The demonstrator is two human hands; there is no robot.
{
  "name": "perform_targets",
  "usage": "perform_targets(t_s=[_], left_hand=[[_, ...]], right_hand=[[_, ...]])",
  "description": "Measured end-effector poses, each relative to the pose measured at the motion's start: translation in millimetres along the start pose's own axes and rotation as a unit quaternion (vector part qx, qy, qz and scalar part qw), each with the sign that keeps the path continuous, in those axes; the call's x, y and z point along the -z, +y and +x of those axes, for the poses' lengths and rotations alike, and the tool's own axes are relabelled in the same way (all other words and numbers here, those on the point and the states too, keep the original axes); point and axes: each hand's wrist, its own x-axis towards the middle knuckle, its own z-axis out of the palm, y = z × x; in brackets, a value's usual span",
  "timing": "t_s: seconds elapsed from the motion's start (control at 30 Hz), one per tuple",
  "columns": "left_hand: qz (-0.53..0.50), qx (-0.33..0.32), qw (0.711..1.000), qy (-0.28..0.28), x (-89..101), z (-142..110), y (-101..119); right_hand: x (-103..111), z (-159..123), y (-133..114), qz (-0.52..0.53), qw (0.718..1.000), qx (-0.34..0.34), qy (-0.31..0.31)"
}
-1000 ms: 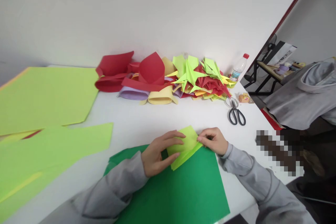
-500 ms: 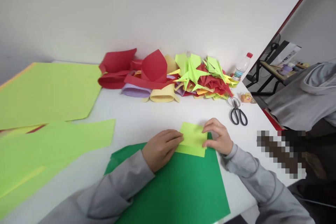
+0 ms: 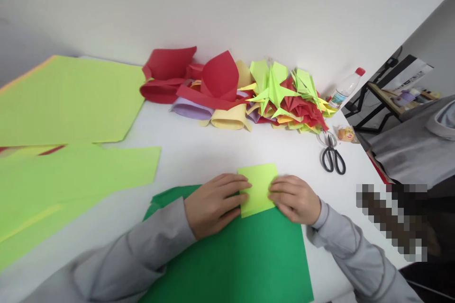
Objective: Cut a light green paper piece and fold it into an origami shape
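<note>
A small yellow-green square of paper (image 3: 259, 189) lies between my hands, over the top edge of a large green sheet (image 3: 241, 260). My left hand (image 3: 216, 203) grips its left edge, fingers together and pointing right. At the opposite edge, my right hand (image 3: 295, 199) has its fingers closed on the paper, thumb below. The fingertips partly cover both side edges of the square. Both forearms rest low over the table, the left one across the green sheet.
Large lime sheets (image 3: 71, 99) lie at left. Along the wall are rolled red paper pieces (image 3: 220, 75) and folded paper stars (image 3: 273, 92). Black-handled scissors (image 3: 333, 156), a plastic bottle (image 3: 346, 87) and a small wrapped snack (image 3: 346, 134) are at right. A person in grey (image 3: 412, 142) is beyond.
My right hand has closed onto the paper's right edge from a more open pose. The square has turned slightly, and its lower overhanging strip no longer shows. The view has shifted.
</note>
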Motion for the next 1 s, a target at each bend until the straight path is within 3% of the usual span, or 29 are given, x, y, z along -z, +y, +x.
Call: perform_targets(t_s=[0.23,0.53,0.7,1.0], left_hand=[[0.001,0.006,1.0,-0.025,1.1,-10.1,1.2],[-0.12,0.042,0.991,-0.044,8.6,-18.7,1.2],[-0.124,0.028,0.991,-0.05,10.7,-17.0,0.2],[-0.125,0.039,0.988,-0.079,15.7,-16.5,5.3]], right_hand=[[0.4,-0.7,-1.2,-0.003,0.999,-0.008,-0.032],[6.1,-1.0,4.3,0.024,0.997,-0.024,-0.063],[7.1,-1.6,4.5,0.035,0.997,-0.021,-0.069],[8.0,2.5,11.9,0.168,0.979,-0.106,-0.041]])
